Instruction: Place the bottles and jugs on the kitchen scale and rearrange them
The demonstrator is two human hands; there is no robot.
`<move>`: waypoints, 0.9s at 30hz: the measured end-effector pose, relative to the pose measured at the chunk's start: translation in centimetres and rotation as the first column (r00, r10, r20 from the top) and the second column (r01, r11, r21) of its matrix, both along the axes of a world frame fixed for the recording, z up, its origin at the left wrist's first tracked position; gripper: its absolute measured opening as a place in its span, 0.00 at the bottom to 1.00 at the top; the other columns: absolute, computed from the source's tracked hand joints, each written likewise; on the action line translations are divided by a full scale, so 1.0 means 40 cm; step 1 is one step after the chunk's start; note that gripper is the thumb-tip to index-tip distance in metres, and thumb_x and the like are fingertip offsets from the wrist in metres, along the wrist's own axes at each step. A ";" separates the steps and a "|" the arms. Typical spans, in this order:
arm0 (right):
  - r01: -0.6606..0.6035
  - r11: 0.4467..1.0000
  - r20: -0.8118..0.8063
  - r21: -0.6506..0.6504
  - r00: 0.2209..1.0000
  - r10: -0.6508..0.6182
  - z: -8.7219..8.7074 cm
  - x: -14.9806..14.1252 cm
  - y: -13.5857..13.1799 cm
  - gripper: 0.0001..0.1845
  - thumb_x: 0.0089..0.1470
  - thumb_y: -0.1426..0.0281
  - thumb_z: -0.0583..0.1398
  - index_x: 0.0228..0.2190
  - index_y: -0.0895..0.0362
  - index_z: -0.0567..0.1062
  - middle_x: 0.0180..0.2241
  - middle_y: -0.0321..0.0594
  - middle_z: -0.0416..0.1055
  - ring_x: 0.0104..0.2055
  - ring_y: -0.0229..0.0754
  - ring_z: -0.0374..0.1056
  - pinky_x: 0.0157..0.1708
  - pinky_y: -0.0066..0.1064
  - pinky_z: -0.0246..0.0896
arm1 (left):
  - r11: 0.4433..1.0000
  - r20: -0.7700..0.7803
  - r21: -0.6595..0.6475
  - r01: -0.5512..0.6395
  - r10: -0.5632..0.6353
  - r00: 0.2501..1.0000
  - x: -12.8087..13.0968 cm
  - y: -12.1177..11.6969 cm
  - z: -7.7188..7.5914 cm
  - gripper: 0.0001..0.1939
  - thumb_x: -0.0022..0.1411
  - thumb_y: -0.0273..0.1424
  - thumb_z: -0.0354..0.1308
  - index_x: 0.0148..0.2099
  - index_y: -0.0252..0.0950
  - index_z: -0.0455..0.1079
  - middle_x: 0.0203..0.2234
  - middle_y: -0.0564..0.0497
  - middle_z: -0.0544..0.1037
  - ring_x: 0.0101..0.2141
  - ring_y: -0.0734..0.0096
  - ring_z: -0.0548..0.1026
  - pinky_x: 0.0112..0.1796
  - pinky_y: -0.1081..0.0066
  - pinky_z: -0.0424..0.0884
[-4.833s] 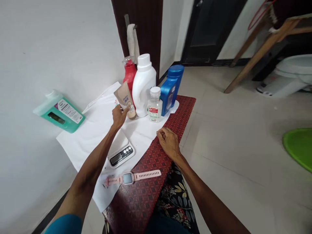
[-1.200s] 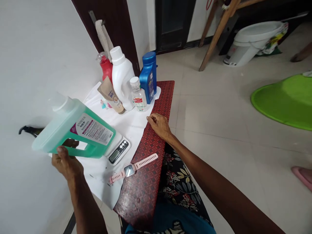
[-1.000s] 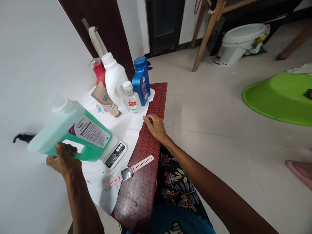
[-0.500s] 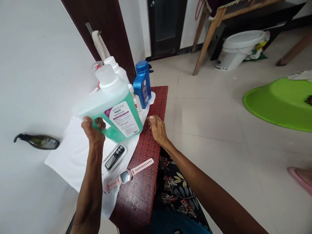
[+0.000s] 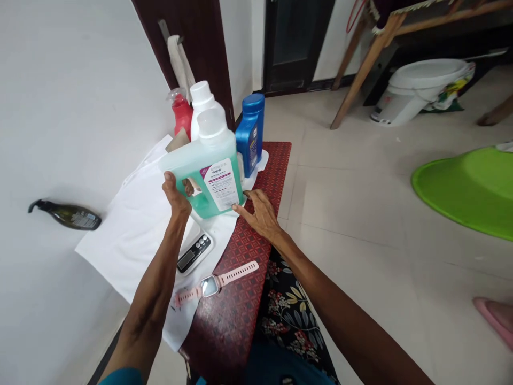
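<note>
Left hand (image 5: 177, 199): fingers (image 5: 188, 187) curled through handle of green jug (image 5: 218, 179), thumb over its outer side; jug runs from grip toward 3 o'clock. Right hand (image 5: 262, 215): fingers loosely spread, thumb tip at jug's lower corner, seemingly touching; hand at jug's 4 o'clock. Whether jug's base meets cloth (image 5: 134, 214), cannot tell. From jug: scale (image 5: 195, 252) near 7 o'clock, watch (image 5: 209, 286) 6, dark bottle (image 5: 76, 215) 9, red bottle (image 5: 182, 113) 11, white bottle (image 5: 201, 99) 12, blue bottle (image 5: 249, 133) between 1 and 2.
</note>
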State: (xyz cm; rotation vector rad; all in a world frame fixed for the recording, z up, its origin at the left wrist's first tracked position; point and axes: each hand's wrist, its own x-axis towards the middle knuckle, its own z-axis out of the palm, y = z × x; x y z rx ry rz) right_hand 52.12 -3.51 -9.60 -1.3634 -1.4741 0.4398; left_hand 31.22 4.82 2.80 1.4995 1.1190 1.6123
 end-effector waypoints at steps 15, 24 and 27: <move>0.028 0.999 0.197 0.045 0.980 -0.036 -0.041 0.024 0.015 0.29 0.63 0.39 0.59 0.43 0.51 0.79 0.43 0.56 0.79 0.50 0.65 0.76 0.55 0.61 0.73 | 0.605 -0.230 0.095 -0.790 0.786 0.574 -0.584 -0.162 -0.032 0.25 0.67 0.45 0.70 0.56 0.39 0.66 0.54 0.39 0.75 0.51 0.59 0.77 0.52 0.60 0.75; 0.092 0.995 0.272 0.039 0.957 -0.099 -0.031 0.022 0.013 0.25 0.65 0.40 0.54 0.39 0.45 0.77 0.42 0.56 0.80 0.49 0.66 0.77 0.52 0.61 0.71 | 0.349 -0.474 -0.115 -0.930 0.804 0.360 -0.958 0.044 0.005 0.33 0.60 0.32 0.74 0.59 0.36 0.59 0.65 0.29 0.67 0.68 0.40 0.67 0.70 0.43 0.62; 0.108 0.994 0.291 0.021 0.950 -0.110 -0.028 0.026 0.011 0.25 0.65 0.41 0.55 0.40 0.47 0.77 0.43 0.57 0.80 0.49 0.65 0.77 0.51 0.60 0.71 | 0.360 -0.482 -0.144 -0.922 0.788 0.384 -0.983 0.089 -0.010 0.31 0.60 0.32 0.72 0.57 0.36 0.58 0.64 0.29 0.67 0.66 0.43 0.70 0.68 0.45 0.65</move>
